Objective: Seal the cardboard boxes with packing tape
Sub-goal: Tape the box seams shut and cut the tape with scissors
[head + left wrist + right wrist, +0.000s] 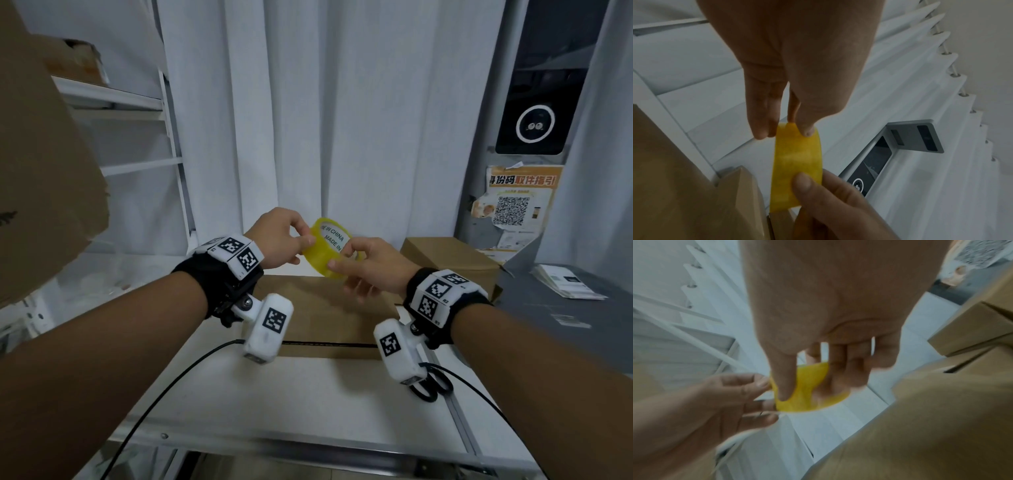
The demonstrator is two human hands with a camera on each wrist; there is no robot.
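A yellow roll of packing tape point(323, 251) with a white printed core is held in the air between both hands. My left hand point(305, 240) pinches its left rim with thumb and fingers point(805, 129). My right hand point(339, 261) grips the right side, thumb on the outer face point(784, 386) and fingers through the core. Directly below lies a flat brown cardboard box point(325, 308) on the white table, its flap seam running across. In the left wrist view the tape roll point(797, 162) shows edge-on. In the right wrist view the tape roll point(807, 391) is blurred.
A second cardboard box point(452, 260) sits at the back right. Black-handled scissors point(433, 385) lie on the table point(308, 404) under my right wrist. A large brown box point(41, 154) looms at the left beside a white shelf rack point(137, 102). Papers point(565, 281) lie on a grey surface at the right.
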